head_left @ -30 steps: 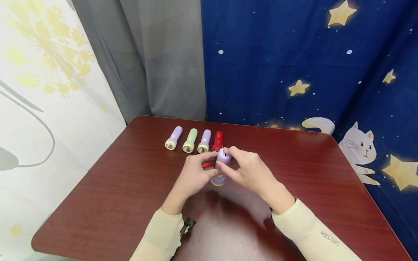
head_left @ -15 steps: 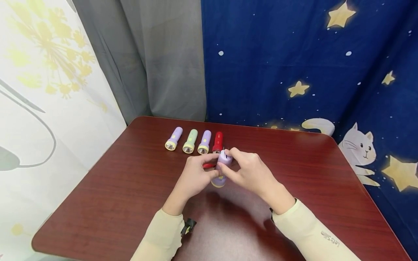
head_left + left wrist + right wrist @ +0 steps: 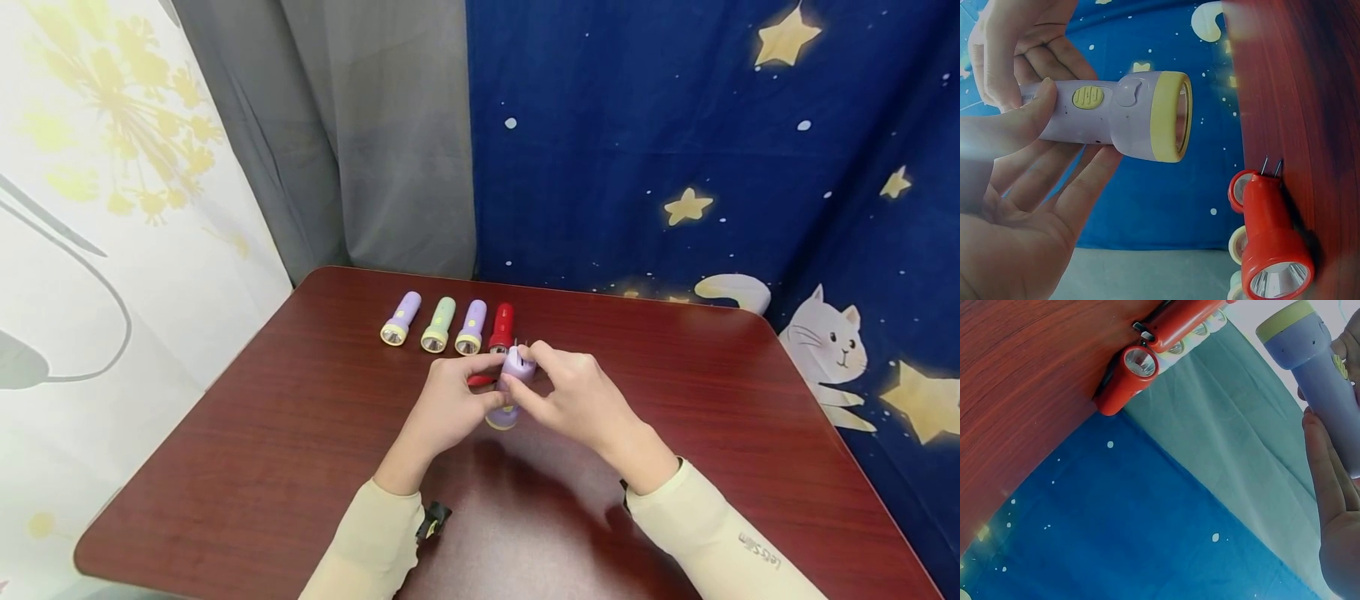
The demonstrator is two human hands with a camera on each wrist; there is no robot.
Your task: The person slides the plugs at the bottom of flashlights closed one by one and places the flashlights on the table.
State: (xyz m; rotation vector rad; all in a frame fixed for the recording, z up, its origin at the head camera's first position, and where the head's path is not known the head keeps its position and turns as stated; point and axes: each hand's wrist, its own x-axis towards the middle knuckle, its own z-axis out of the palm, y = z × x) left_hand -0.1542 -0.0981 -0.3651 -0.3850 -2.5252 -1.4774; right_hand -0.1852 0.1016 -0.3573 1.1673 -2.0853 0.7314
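Observation:
Both hands hold a purple flashlight (image 3: 506, 417) with a yellow rim and yellow switch, above the table's middle. My left hand (image 3: 452, 400) grips its body from the left; in the left wrist view the thumb lies along the purple flashlight (image 3: 1132, 119) just behind the switch. At the tail end, my right hand (image 3: 577, 392) pinches with thumb and fingers. The lens end points down toward me. Beyond the left fingers lies a red flashlight (image 3: 1269, 225) with two metal prongs at its tail, mostly hidden by the hand in the head view.
A row at the far side of the dark red table (image 3: 300, 467) has a purple flashlight (image 3: 401, 317), a green flashlight (image 3: 438, 324), another purple flashlight (image 3: 471, 327) and a red flashlight (image 3: 502, 323). Curtains (image 3: 645, 150) hang behind the table edge.

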